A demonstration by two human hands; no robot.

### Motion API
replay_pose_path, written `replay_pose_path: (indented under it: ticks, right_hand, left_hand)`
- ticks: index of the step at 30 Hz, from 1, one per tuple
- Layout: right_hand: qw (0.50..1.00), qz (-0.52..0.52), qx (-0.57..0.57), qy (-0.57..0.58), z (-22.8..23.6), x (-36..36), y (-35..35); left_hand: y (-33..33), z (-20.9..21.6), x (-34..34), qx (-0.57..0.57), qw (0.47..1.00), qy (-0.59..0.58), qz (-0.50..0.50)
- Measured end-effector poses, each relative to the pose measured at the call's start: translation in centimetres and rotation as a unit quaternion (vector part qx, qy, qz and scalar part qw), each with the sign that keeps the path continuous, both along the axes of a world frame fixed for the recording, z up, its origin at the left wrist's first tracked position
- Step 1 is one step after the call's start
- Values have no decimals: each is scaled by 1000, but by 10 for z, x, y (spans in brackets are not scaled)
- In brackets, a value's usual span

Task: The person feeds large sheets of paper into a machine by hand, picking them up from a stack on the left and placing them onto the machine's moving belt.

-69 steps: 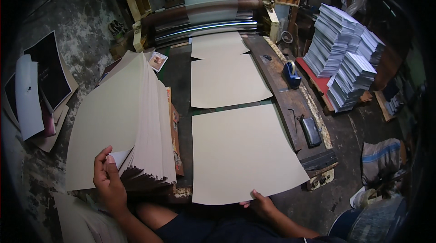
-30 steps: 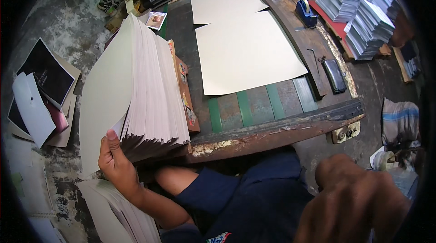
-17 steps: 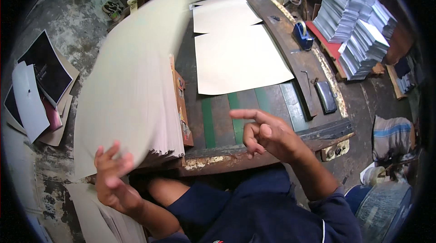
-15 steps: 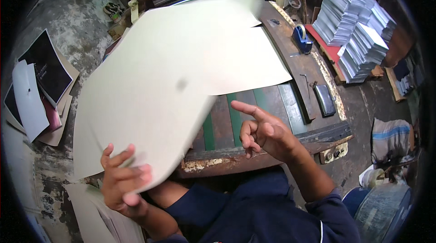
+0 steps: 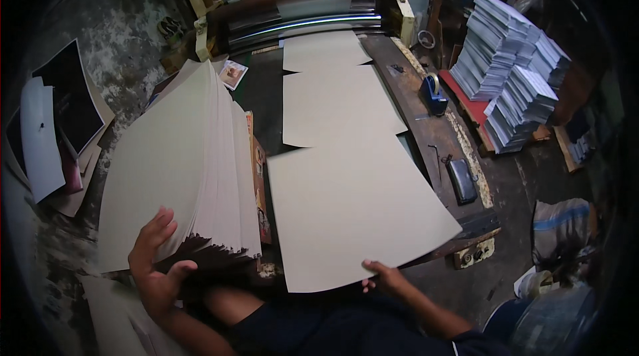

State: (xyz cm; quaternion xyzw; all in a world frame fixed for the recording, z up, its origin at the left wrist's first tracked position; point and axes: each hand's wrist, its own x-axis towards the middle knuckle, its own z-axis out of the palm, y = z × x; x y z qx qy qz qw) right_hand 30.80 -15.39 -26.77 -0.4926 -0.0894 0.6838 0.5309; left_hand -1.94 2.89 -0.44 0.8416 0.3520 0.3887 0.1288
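A large cream paper sheet (image 5: 363, 209) lies on the machine table, its near edge reaching past the front rail. My right hand (image 5: 379, 278) pinches that near edge, thumb above and fingers partly hidden beneath. Further up, a second cream sheet (image 5: 343, 103) and a third sheet (image 5: 323, 51) lie in a line, the far one reaching the metal roller (image 5: 306, 25). To the left stands a thick stack of similar sheets (image 5: 160, 156), fanned along its right side. My left hand (image 5: 158, 253) is beside the stack's near corner, fingers and thumb apart, holding nothing.
On the right rail are a blue tape dispenser (image 5: 434, 96) and a dark case (image 5: 461, 181). Tall paper piles (image 5: 499, 50) stand on a red board at right. Dark printed sheets (image 5: 73, 103) rest at far left. A wrapped drum (image 5: 552, 316) stands at lower right.
The sheet that spanned the stack and table has shifted right and now lies on the table, uncovering the stack's fanned edge. My right hand has come down and taken its near edge.
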Motion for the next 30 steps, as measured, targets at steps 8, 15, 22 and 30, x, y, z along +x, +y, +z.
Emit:
replay_pose_path:
  ticks: [8,15,22,30]
  right_hand:
    - [999,22,-11,26,-24,-19,-12]
    - [996,-18,-8,87,-15,9,44]
    - [994,-97,36,45,-23,20,85]
    - [976,-210,48,-10,-20,11,99]
  left_hand:
    - [15,-12,-13,-199,972,-127,2]
    - [21,-5,-19,-277,950,-141,-23]
    - [24,-2,-21,-317,933,-167,-31]
    - [35,-16,-39,-269,894,-359,17]
